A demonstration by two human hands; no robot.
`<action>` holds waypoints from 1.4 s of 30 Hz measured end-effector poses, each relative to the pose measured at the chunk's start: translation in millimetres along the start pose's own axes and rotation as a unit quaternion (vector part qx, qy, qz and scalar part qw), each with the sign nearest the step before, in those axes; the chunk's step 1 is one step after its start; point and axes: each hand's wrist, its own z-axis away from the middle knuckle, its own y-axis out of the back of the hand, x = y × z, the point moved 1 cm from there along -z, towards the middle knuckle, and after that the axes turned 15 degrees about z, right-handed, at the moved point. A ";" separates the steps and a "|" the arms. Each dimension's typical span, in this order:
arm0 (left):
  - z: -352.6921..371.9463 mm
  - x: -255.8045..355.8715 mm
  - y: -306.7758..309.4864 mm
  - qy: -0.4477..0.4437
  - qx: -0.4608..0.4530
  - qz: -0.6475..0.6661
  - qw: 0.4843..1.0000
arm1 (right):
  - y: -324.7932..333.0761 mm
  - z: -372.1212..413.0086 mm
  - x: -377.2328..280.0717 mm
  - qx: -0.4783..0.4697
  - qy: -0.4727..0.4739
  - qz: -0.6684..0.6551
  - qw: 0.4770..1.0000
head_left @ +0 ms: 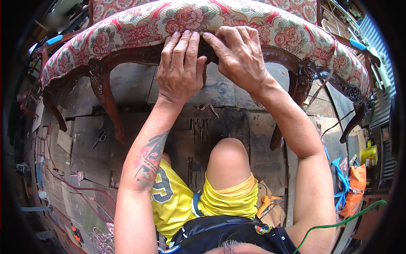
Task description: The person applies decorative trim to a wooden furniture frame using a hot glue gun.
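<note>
Because the upholstered settee [190, 17] spans the top of the frame and curves past both sides, uneven tension along its front could show as a crooked line over the whole width. Below it, the floor [89, 169] is patched from boards of differing tone, with gaps between some, so the settee might rock or catch if pushed hard. The floral cloth [292, 38] at upper centre meets the dark wooden rail [127, 57] at its lower edge; pressing more at one spot than the next could pucker the pattern, and rubbing could scuff the carving. At top centre, the left hand [179, 70] lays straight fingers side by side against that edge, thumb apart, while the right hand [241, 55] sets its thumb there, fingers curled; whether this second grip pinches any cloth, I cannot tell. If either hand slid, the edge would probably ride up or slacken. Low and right of centre, an orange tool [267, 205] lies near the yellow shorts [230, 201], where a shifting leg could knock it. The scissors [100, 138] at middle left might nick a foot. Smallest, a reddish scrap [208, 109] near centre could slip underfoot.
</note>
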 end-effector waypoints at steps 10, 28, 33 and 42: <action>-0.8 5.3 -3.9 0.016 0.025 -0.005 1.000 | 1.3 0.7 -1.7 0.006 -0.002 0.009 1.000; -0.4 4.9 -6.6 0.017 0.030 -0.017 0.999 | 1.2 1.0 -1.7 -0.010 -0.016 0.007 1.000; 2.3 3.1 -9.4 0.012 0.036 -0.009 0.999 | 3.2 0.1 -1.0 -0.008 -0.017 0.017 1.000; 4.4 2.5 -8.0 0.008 0.031 -0.009 0.999 | 1.6 -0.3 -2.2 0.000 -0.024 0.017 1.000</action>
